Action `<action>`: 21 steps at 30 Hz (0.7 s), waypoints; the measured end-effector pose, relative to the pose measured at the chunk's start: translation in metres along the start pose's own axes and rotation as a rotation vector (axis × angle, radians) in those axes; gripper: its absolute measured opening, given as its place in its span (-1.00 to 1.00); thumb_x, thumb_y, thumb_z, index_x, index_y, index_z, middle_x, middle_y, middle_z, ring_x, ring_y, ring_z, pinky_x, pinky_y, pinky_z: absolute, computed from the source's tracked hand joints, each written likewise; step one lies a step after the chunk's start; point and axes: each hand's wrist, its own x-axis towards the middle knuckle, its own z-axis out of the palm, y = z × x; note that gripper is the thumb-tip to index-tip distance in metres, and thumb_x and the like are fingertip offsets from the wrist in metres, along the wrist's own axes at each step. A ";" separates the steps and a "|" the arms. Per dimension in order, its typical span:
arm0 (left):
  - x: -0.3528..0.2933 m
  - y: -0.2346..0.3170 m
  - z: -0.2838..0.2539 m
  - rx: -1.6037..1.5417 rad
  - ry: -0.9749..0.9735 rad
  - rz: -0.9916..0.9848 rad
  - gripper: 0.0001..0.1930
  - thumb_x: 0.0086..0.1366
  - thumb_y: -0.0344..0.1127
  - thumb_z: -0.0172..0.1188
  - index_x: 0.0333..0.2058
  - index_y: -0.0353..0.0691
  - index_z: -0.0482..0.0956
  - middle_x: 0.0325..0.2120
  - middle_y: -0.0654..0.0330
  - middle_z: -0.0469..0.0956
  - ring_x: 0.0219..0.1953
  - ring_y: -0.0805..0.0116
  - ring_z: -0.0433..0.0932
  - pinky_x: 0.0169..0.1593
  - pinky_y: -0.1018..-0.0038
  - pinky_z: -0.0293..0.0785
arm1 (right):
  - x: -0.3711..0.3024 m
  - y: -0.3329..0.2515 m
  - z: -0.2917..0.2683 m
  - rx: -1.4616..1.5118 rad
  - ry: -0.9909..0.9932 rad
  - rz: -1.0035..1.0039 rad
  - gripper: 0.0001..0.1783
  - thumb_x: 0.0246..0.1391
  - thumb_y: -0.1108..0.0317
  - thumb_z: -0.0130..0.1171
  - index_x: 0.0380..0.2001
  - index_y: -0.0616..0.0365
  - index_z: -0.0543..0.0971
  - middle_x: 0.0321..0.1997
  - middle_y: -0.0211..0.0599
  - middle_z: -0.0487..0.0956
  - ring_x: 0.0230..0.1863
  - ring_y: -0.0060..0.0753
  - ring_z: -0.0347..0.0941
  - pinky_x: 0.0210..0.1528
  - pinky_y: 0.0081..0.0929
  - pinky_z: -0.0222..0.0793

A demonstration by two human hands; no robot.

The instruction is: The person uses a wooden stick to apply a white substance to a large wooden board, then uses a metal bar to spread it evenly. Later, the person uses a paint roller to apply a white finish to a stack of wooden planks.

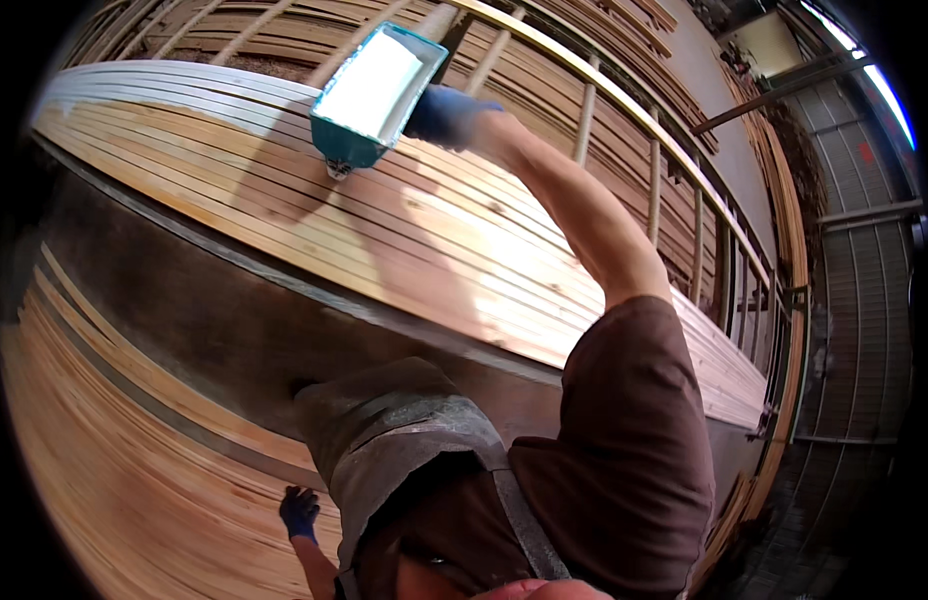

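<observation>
A teal open container (350, 143), white inside, is held above the far edge of a row of pale boards (424, 255), its right side grasped by the blue-gloved right hand (450, 116). White coating (184, 84) is seen on the boards to the far left. The gloved left hand (300, 511) is lowered near stacked boards (164, 460), near left; whether clenched or released cannot be told.

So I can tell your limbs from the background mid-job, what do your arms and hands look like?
The right hand wears a blue glove; its forearm is bare below a short, dark brown sleeve. The left hand wears a dark blue and blackish glove, with bare forearm beyond it. I can't make out a left sleeve.
</observation>
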 end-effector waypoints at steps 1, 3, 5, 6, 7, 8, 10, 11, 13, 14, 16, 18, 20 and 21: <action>0.004 -0.033 0.008 0.054 -0.227 0.153 -0.61 0.42 0.09 -0.29 -0.02 0.05 0.38 0.00 0.06 0.46 -0.09 0.12 0.49 -0.16 0.23 0.38 | -0.023 0.056 0.012 0.026 0.069 -0.047 -0.72 0.15 0.22 0.05 -0.16 0.10 0.58 -0.43 -0.16 0.59 -0.47 -0.34 0.46 -0.37 -0.36 0.45; -0.011 -0.103 0.071 -0.138 0.173 0.108 -0.63 0.43 0.06 -0.27 -0.04 0.01 0.39 -0.09 0.07 0.51 -0.15 0.11 0.53 -0.22 0.25 0.42 | -0.074 0.136 0.020 -0.083 0.036 -0.198 -0.64 0.22 0.16 0.01 -0.03 0.11 0.53 -0.16 -0.07 0.57 -0.19 -0.22 0.49 -0.07 -0.27 0.42; -0.019 -0.166 0.104 0.007 0.069 0.047 -0.66 0.42 0.00 -0.24 -0.05 -0.03 0.38 -0.15 0.07 0.54 -0.23 0.13 0.56 -0.27 0.30 0.45 | -0.174 0.172 0.011 0.019 -0.024 -0.162 -0.57 0.27 0.12 -0.03 0.10 0.09 0.45 0.10 -0.05 0.49 0.10 -0.16 0.43 0.23 -0.22 0.32; -0.016 -0.190 0.117 0.096 -0.004 0.010 -0.67 0.42 -0.02 -0.23 -0.05 -0.04 0.38 -0.19 0.07 0.56 -0.28 0.14 0.57 -0.30 0.32 0.46 | -0.218 0.223 0.020 0.447 -0.105 -0.029 -0.59 0.29 0.14 -0.08 0.11 0.09 0.44 0.17 -0.07 0.43 0.17 -0.20 0.35 0.27 -0.26 0.26; -0.022 -0.216 0.142 0.191 0.053 0.031 -0.71 0.42 -0.09 -0.16 -0.04 -0.07 0.40 -0.29 0.08 0.59 -0.42 0.18 0.58 -0.37 0.38 0.47 | -0.262 0.272 0.028 0.867 -0.129 0.129 -0.59 0.31 0.17 -0.12 0.12 0.08 0.44 0.23 -0.09 0.37 0.25 -0.25 0.26 0.32 -0.30 0.20; -0.032 -0.243 0.162 0.200 0.030 0.040 -0.70 0.40 -0.09 -0.11 -0.03 -0.07 0.41 -0.29 0.07 0.60 -0.42 0.19 0.59 -0.37 0.39 0.48 | -0.304 0.323 0.028 0.438 -0.160 0.123 -0.57 0.30 0.19 -0.08 0.16 0.10 0.39 0.26 -0.11 0.33 0.24 -0.29 0.27 0.33 -0.32 0.19; -0.051 -0.276 0.189 0.194 0.098 0.095 -0.69 0.37 -0.08 -0.03 -0.02 -0.07 0.44 -0.29 0.08 0.61 -0.40 0.21 0.60 -0.33 0.39 0.49 | -0.379 0.378 0.038 0.078 -0.043 0.008 -0.55 0.23 0.26 0.07 0.17 0.11 0.39 0.17 -0.11 0.43 0.17 -0.24 0.36 0.28 -0.30 0.26; -0.050 -0.306 0.200 0.176 0.167 0.111 -0.67 0.35 -0.06 0.00 -0.02 -0.07 0.45 -0.29 0.08 0.61 -0.37 0.22 0.61 -0.30 0.37 0.50 | -0.422 0.390 0.034 0.279 -0.002 0.098 -0.52 0.20 0.29 0.12 0.17 0.10 0.39 0.16 -0.11 0.44 0.17 -0.22 0.37 0.27 -0.31 0.27; -0.045 -0.363 0.215 0.143 0.227 0.157 -0.64 0.33 -0.03 0.03 -0.01 -0.07 0.46 -0.28 0.10 0.62 -0.31 0.23 0.61 -0.24 0.33 0.49 | -0.478 0.450 0.033 -0.040 -0.039 -0.107 -0.46 0.20 0.29 0.13 0.24 0.08 0.33 0.24 -0.11 0.38 0.24 -0.24 0.32 0.30 -0.35 0.22; -0.038 -0.385 0.217 0.130 0.216 0.185 -0.63 0.33 -0.02 0.05 -0.01 -0.07 0.46 -0.27 0.11 0.62 -0.28 0.24 0.61 -0.20 0.31 0.48 | -0.503 0.460 0.025 0.035 -0.073 0.010 -0.44 0.22 0.28 0.11 0.27 0.09 0.29 0.28 -0.10 0.34 0.26 -0.26 0.30 0.33 -0.37 0.18; -0.040 -0.452 0.221 0.086 0.217 0.226 -0.60 0.31 0.02 0.07 0.00 -0.07 0.46 -0.24 0.13 0.62 -0.22 0.26 0.60 -0.12 0.27 0.46 | -0.511 0.459 0.036 0.388 -0.007 -0.020 -0.65 0.21 0.39 0.09 0.07 0.17 0.48 0.07 -0.21 0.52 0.08 -0.44 0.40 0.18 -0.44 0.32; -0.044 -0.523 0.229 0.103 0.170 0.169 -0.60 0.33 0.04 0.03 0.00 -0.07 0.45 -0.20 0.09 0.61 -0.25 0.22 0.60 -0.21 0.28 0.47 | -0.518 0.455 0.026 0.395 -0.089 0.227 -0.71 0.22 0.35 0.10 -0.02 0.16 0.54 -0.15 -0.25 0.60 -0.13 -0.51 0.48 -0.01 -0.47 0.45; -0.050 -0.593 0.245 0.116 0.200 0.091 -0.60 0.34 0.07 0.01 -0.03 -0.06 0.44 -0.21 0.08 0.59 -0.32 0.21 0.59 -0.32 0.32 0.45 | -0.506 0.430 0.022 0.174 -0.016 -0.036 -0.72 0.21 0.28 0.13 -0.06 0.14 0.56 -0.30 -0.26 0.61 -0.41 -0.45 0.51 -0.32 -0.49 0.53; -0.060 -0.622 0.262 0.156 0.184 0.047 -0.60 0.34 0.09 0.00 -0.05 -0.06 0.43 -0.25 0.09 0.59 -0.39 0.20 0.57 -0.40 0.36 0.43 | -0.499 0.452 0.029 -0.013 -0.028 -0.131 -0.64 0.16 0.16 0.07 -0.04 0.09 0.53 -0.26 -0.23 0.60 -0.39 -0.43 0.52 -0.36 -0.39 0.52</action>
